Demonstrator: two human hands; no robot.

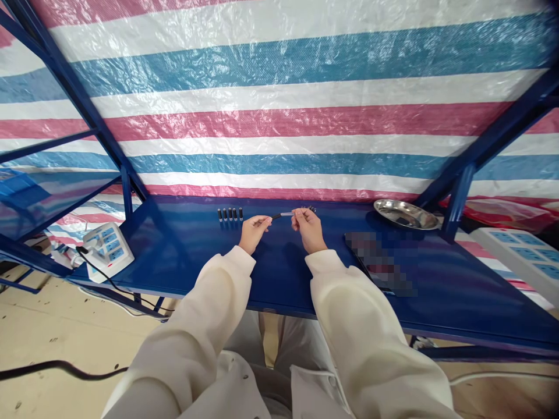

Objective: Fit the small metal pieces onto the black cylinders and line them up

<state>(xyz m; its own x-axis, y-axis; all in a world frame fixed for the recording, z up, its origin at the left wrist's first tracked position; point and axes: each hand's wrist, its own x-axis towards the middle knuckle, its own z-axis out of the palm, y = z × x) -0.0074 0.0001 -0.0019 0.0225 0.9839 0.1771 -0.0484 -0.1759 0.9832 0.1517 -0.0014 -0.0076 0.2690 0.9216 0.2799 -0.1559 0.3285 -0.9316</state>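
Observation:
My left hand (255, 230) pinches the black end of a thin pen-like stick (286, 214), held roughly level over the table. My right hand (308, 228) is closed on its clear, pale shaft at the other end. Whether the black and pale parts are one piece or two fitted together is too small to tell. To the left of my hands, several short black tubes (229, 214) with lighter ends lie side by side in a row. Behind my right hand, a cluster of small dark pieces (311, 209) shows in part, mostly hidden by my fingers.
The blue metal table (279, 285) has a round steel dish (406, 214) at the back right and a dark, blurred-out flat device (378, 265) nearer me. Power strips stand at the left (109, 251) and far right (519, 256). A striped plastic sheet (279, 122) hangs behind.

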